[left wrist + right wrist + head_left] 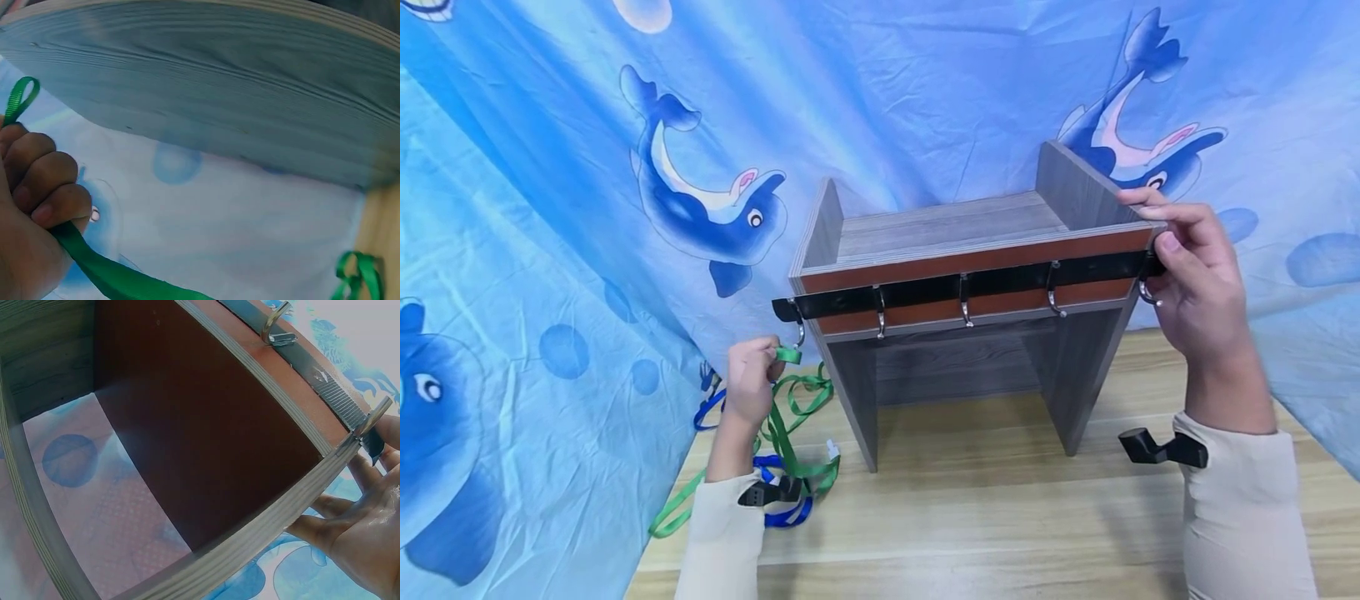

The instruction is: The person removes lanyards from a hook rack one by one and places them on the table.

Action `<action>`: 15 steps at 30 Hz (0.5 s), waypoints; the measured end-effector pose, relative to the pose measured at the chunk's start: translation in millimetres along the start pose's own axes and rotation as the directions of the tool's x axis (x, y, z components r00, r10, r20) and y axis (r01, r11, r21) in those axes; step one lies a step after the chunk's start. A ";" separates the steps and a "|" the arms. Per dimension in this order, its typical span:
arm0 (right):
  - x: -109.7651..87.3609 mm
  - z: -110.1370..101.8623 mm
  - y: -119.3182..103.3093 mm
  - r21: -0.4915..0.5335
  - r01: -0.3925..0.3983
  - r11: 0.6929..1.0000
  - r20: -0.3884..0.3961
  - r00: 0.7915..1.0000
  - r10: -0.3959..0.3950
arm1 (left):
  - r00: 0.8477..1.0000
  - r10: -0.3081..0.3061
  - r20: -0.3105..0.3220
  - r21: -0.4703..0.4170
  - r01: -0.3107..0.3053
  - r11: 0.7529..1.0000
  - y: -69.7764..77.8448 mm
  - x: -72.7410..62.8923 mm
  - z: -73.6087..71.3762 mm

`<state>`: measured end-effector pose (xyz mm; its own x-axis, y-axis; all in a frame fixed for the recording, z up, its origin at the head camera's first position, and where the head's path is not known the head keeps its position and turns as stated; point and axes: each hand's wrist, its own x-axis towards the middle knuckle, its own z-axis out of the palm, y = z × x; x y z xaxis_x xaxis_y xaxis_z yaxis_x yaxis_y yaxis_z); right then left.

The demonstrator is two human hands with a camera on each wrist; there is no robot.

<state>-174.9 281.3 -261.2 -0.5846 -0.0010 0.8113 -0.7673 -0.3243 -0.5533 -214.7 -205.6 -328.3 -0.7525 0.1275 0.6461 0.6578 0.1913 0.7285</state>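
Note:
My left hand (751,377) grips a green lanyard (788,355), whose small loop sticks up past the curled fingers, just below the leftmost hook. In the left wrist view the green ribbon (125,280) runs down out of the fist. A grey wooden shelf (955,225) stands in the middle, with a black hook rail (917,292) across its reddish-brown front board. Metal hooks (966,312) hang from the rail with nothing on them. My right hand (1202,275) holds the shelf's right front corner, thumb at the rail's end and fingers along the side panel (250,531).
More green lanyards (782,433) and blue lanyards (790,515) lie tangled on the light wooden tabletop (970,517), left of the shelf. A blue curtain (910,100) printed with dolphins hangs behind and at the sides.

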 end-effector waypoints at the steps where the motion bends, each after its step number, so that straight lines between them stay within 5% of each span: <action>1: 0.0 -0.2 -0.3 -0.002 0.000 1.000 0.000 1.000 0.000 | 0.999 -0.034 0.024 0.017 0.034 0.999 -3.5 -2.9 0.2; 5: 0.3 -0.5 -0.9 0.004 0.001 1.000 0.003 1.000 -0.001 | 0.982 -0.156 0.103 0.072 0.149 0.986 -13.1 -10.5 2.0; 9: 0.9 -0.2 -1.1 0.002 0.002 1.000 0.000 1.000 -0.002 | 0.981 -0.179 0.076 0.137 0.167 0.976 -12.5 -8.6 1.9; 12: 0.8 0.3 -0.9 0.012 -0.002 1.000 -0.004 1.000 0.002 | 0.992 -0.119 0.030 0.150 0.113 0.982 -6.8 -3.5 -0.2; 15: 0.3 0.7 -0.1 0.021 -0.005 1.000 -0.006 1.000 0.006 | 0.999 0.026 0.017 0.137 -0.029 0.990 -1.1 2.3 -2.1</action>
<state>-174.7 280.6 -260.7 -0.5904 0.0028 0.8071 -0.7585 -0.3438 -0.5536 -217.1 -207.6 -327.2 -0.7353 0.1494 0.6610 0.6686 0.3193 0.6716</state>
